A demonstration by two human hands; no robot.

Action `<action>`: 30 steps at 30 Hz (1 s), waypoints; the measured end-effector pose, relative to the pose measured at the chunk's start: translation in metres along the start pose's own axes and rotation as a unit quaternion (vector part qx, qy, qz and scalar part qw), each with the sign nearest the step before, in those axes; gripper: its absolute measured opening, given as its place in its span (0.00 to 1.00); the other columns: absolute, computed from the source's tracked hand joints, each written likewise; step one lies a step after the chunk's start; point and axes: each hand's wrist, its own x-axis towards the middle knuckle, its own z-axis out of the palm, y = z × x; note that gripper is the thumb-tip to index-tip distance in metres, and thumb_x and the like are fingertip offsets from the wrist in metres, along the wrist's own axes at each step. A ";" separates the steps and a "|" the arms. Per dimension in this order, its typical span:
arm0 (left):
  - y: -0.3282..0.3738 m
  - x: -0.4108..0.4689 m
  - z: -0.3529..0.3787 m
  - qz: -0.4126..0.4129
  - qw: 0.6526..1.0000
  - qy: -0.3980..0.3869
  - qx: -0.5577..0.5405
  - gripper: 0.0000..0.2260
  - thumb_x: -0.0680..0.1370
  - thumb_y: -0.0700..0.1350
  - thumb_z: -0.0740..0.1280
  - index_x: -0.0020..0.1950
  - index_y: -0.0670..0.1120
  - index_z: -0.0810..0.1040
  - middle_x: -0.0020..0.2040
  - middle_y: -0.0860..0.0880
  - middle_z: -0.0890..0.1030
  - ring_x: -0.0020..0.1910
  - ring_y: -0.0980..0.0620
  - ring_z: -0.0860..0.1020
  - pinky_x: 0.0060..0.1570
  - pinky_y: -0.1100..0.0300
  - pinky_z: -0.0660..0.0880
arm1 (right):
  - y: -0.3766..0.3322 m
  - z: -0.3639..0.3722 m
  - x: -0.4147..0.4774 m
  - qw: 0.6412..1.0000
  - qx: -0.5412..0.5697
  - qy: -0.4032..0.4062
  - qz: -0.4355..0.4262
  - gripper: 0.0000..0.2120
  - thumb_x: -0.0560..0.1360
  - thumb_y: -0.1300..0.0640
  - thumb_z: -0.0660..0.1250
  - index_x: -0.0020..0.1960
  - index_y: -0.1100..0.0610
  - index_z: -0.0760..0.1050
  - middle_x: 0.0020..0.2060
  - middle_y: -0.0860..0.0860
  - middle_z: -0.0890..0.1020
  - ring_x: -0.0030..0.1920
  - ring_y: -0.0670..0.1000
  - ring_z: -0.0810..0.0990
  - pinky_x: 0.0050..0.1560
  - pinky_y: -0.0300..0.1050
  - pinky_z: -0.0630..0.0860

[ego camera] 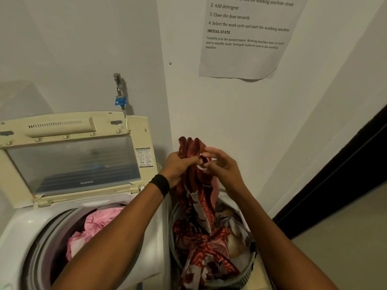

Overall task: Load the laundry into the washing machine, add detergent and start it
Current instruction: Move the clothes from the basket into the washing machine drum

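White wall (219, 114) behind: my left hand (179, 165) grips, right hand (225, 165) pinches red patterned cloth (195, 197).
Limp and trailing, I judge; its bunched top holds best.

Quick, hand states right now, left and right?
Left hand: closed, gripping the bunched red patterned cloth.
Right hand: pinching the same cloth's top, near a white ring.

Plain white walls (83, 38) meet at a corner left of centre. Printed paper sheet (245, 49) stuck on right-hand wall, bottom edge curling. Metal tap (117, 82) with blue fitting (120, 101) on left-hand wall. Small dark mark (170, 63) near the corner. Dark panel (345, 174) at right, beige floor (345, 248) below it. Dim, even light.
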 end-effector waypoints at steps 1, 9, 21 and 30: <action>0.004 -0.001 -0.001 0.006 1.000 0.012 0.001 0.14 0.74 0.39 0.76 0.59 0.40 0.83 0.52 0.40 0.86 0.52 0.44 0.84 0.43 0.60 0.80 | 0.002 -0.005 -0.002 0.999 -0.013 0.016 -0.026 0.21 0.76 0.66 0.72 0.68 0.57 0.75 0.60 0.54 0.82 0.59 0.56 0.83 0.58 0.53 0.82; 0.041 -0.011 0.024 0.024 0.996 -0.079 -0.039 0.10 0.68 0.42 0.76 0.47 0.42 0.85 0.49 0.42 0.87 0.52 0.43 0.85 0.55 0.53 0.81 | 0.049 0.003 -0.031 0.953 -0.163 -0.228 0.110 0.35 0.68 0.57 0.82 0.71 0.50 0.69 0.59 0.43 0.80 0.59 0.31 0.78 0.62 0.38 0.79; 0.064 -0.005 -0.023 0.147 0.971 0.119 0.145 0.14 0.67 0.51 0.79 0.48 0.47 0.85 0.44 0.49 0.87 0.46 0.50 0.86 0.51 0.52 0.83 | 0.020 -0.035 -0.013 0.962 -0.258 -0.025 0.084 0.37 0.63 0.38 0.76 0.67 0.53 0.75 0.58 0.46 0.82 0.59 0.49 0.81 0.58 0.49 0.78; 0.042 0.003 0.006 0.186 0.933 0.122 0.281 0.19 0.75 0.50 0.74 0.60 0.44 0.73 0.53 0.45 0.83 0.52 0.44 0.81 0.54 0.48 0.79 | -0.077 -0.009 0.045 0.939 -0.314 -0.123 -0.068 0.23 0.72 0.56 0.77 0.58 0.55 0.65 0.44 0.45 0.75 0.39 0.40 0.75 0.37 0.32 0.71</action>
